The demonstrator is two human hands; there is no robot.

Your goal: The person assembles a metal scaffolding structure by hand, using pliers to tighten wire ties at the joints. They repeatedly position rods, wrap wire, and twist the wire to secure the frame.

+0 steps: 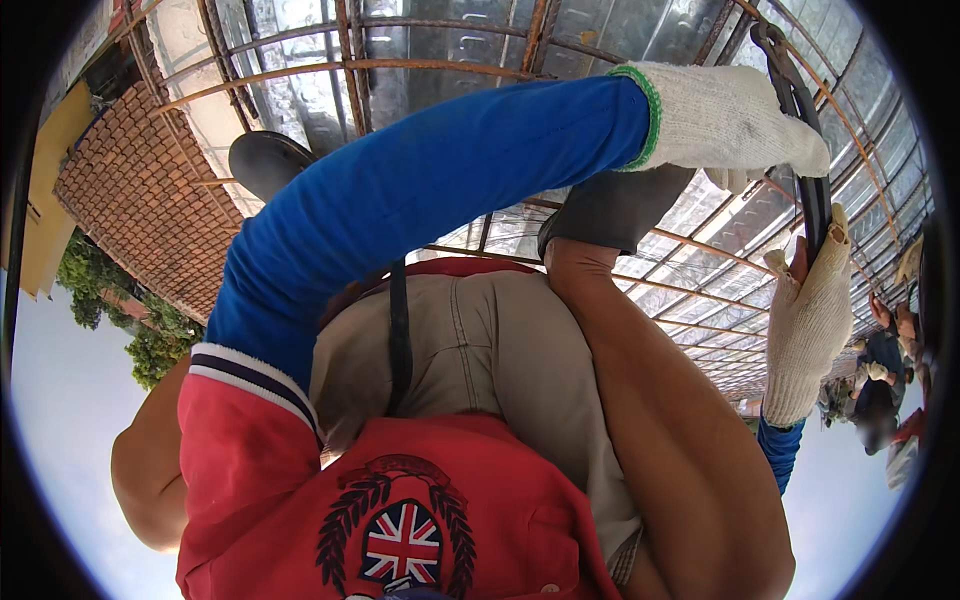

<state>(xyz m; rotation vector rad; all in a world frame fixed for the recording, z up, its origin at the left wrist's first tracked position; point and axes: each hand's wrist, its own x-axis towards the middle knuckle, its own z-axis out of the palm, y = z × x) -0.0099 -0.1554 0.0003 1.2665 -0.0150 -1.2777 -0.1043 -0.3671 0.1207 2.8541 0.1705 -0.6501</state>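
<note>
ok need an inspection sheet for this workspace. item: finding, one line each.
Surface: grid of rusty bars over silvery metal sheeting.
Job's things: long dark two-handled tool, head toward the bars at upper right; whether it grips anything, cannot tell.
Clutter: nothing seen.
Hands: left hand, pale knit glove, round the handles nearer the head; right hand, worn pale glove, round their lower end.
Cables: none made out; a dark strap lies over the beige shorts.
Surroundings: brown tiled roof and green tree at left; other people at far right.
</note>
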